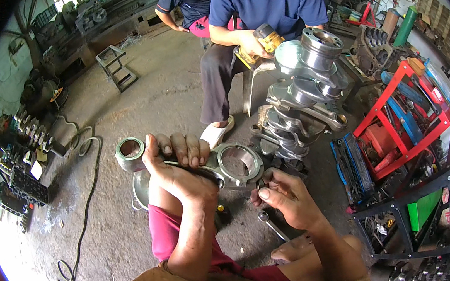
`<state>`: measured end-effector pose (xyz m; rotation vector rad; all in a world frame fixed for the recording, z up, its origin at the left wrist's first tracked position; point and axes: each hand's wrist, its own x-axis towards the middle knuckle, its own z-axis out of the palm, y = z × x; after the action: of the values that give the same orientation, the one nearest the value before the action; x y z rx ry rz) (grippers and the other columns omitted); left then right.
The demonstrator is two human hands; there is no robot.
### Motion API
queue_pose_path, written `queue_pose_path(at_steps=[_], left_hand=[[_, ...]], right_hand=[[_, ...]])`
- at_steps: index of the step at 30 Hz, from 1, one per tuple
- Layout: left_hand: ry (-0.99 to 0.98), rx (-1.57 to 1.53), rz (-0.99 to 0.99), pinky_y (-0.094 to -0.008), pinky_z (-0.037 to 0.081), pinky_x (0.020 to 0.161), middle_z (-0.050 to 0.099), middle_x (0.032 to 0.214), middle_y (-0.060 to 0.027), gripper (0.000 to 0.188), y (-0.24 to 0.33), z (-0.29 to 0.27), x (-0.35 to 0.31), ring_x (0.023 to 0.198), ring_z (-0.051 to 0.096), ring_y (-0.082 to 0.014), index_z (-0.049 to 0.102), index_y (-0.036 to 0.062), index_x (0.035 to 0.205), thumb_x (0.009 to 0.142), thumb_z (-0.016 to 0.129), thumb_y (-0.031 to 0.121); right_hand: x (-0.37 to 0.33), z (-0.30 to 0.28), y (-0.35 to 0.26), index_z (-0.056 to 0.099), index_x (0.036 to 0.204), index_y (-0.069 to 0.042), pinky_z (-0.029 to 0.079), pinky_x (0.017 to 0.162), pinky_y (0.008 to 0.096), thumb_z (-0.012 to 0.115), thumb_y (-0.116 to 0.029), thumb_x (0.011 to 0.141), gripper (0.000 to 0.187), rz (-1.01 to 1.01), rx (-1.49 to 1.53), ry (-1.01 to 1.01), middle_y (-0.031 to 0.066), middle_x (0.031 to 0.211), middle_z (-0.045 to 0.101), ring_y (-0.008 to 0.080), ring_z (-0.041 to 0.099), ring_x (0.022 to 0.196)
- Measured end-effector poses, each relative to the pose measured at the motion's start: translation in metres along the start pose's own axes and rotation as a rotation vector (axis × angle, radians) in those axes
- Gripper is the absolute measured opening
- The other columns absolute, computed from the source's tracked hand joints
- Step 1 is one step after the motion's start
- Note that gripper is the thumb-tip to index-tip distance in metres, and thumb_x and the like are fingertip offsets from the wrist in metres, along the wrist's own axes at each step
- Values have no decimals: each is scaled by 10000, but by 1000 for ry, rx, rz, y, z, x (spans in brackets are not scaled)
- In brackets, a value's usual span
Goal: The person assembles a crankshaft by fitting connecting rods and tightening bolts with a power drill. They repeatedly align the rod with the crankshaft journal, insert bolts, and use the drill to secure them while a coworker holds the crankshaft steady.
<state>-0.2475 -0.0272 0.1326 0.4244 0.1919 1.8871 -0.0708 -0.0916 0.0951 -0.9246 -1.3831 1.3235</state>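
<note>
Silvery steel connecting rod [221,169] lies crosswise, left hand [179,178] clasping it. Right hand [293,199], hold unclear, sits below its big ring [256,164].

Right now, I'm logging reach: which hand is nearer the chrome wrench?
Right. The right hand is just above the wrench in view; the left hand holds the connecting rod farther up-left.

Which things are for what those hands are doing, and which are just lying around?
Probably the job:
- metal connecting rod, in the left hand
- crankshaft carrying similar rods
- perhaps the wrench

Probably just lying about:
- floor cable
- metal frame
- green cylinder
</note>
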Motion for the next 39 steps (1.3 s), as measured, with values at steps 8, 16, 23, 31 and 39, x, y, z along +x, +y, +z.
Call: queue_pose_path(at_steps=[8, 16, 23, 31, 39], left_hand=[[-61, 12, -40, -292, 300, 444, 355, 523, -1, 385, 6, -8, 2, 450, 346, -145, 431, 145, 672, 957, 489, 398], [-12, 41, -11, -278, 279, 445, 352, 544, 11, 363, 5, -7, -1, 453, 328, -120, 425, 145, 677, 929, 535, 383], [-68, 69, -100, -253, 275, 452, 350, 538, 37, 344, -2, -12, -8, 451, 340, -98, 439, 141, 670, 895, 575, 362], [-63, 22, -128, -254, 265, 459, 348, 528, 40, 338, -1, -15, -6, 453, 331, -89, 438, 147, 660, 888, 583, 350], [-15, -62, -227, -266, 286, 458, 350, 534, 28, 361, -1, -21, 0, 463, 346, -109, 436, 155, 639, 899, 572, 366]], right_hand=[[4, -12, 6, 595, 899, 24, 484, 719, 278, 364, -341, 1048, 457, 82, -49, -186, 93, 740, 635, 138, 611, 726], [-2, -9, 4, 606, 1034, 7, 465, 709, 266, 535, -324, 974, 344, 68, 5, -225, 23, 848, 636, 88, 588, 853], [5, -15, 11, 642, 613, -20, 386, 490, 266, 474, -525, 983, 647, -20, -34, 3, 20, 526, 556, 87, 532, 537], [-1, -12, 8, 710, 919, -9, 436, 575, 283, 672, -442, 885, 436, -243, -159, -22, 55, 669, 601, 102, 542, 617], [2, -15, 7, 693, 857, -6, 439, 606, 278, 725, -399, 843, 394, -312, -211, -52, 54, 747, 602, 114, 545, 672]])
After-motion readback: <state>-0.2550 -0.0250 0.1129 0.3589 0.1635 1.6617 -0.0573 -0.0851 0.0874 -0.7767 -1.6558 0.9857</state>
